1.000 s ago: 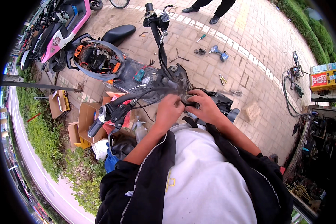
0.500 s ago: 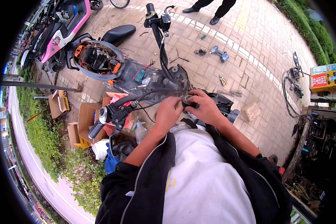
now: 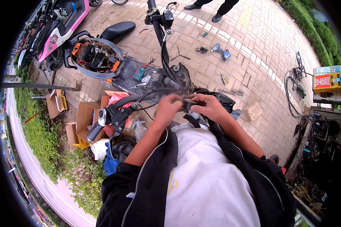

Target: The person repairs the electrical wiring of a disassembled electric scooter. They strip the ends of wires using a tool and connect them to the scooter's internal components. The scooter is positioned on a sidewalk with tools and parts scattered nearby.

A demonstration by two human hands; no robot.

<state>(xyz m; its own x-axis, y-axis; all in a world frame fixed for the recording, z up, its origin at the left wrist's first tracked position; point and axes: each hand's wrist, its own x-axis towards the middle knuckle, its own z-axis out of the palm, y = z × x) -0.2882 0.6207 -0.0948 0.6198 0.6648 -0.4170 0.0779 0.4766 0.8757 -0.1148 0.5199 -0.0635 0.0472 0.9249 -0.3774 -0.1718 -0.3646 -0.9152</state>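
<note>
I have both hands at the steering column of a partly dismantled scooter point(image 3: 121, 75). My right hand point(image 3: 208, 109) grips a small dark part point(image 3: 187, 105) with a lighter top edge, thumb and fingers closed on it. My left hand point(image 3: 168, 109) is closed just left of that part, fingertips curled; what they hold I cannot make out. The handlebar grip and brake lever point(image 3: 111, 121) lie to the left, and an upright handlebar end point(image 3: 159, 17) rises beyond. Loose wires and small tools rest on the floorboard point(image 3: 138, 83).
Cardboard boxes point(image 3: 85, 121) and bags sit left. On the paving lie a blue drill point(image 3: 223, 53), screwdriver point(image 3: 203, 36), pliers point(image 3: 224, 78) and a stone point(image 3: 251, 111). A person's legs point(image 3: 219, 11) stand beyond. A pink-and-white scooter point(image 3: 53, 41) is upper left; a cluttered stall point(image 3: 326, 132) stands right.
My right hand has shifted slightly rightward, showing more of the dark part in it. My left hand has risen slightly. The whole view has shifted a little.
</note>
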